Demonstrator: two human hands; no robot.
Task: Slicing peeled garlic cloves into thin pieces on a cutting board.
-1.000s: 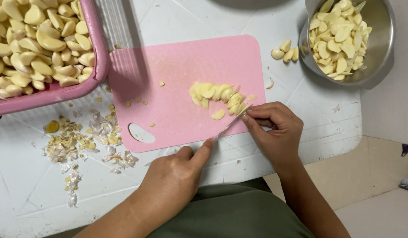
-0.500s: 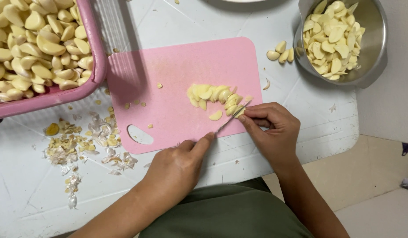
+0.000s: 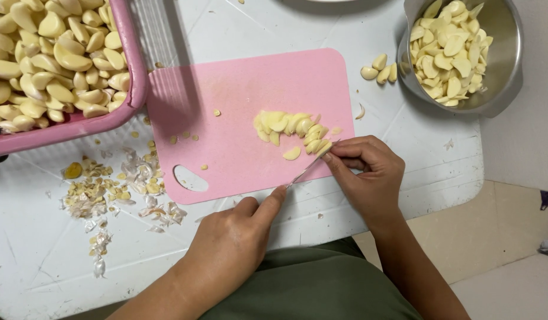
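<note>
A white table with a scuffed surface carries the work. At the centre of the frame a pink cutting board lies flat. Upper left, a pink basket of peeled garlic; upper right, a steel bowl. Three loose cloves lie beside the bowl. Garlic skins and trimmings are scattered at lower left.

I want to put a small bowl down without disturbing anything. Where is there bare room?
Free: the white table below the garlic skins, and the pink cutting board upper half. Crowded: around the garlic slices, knife and both hands.
</note>
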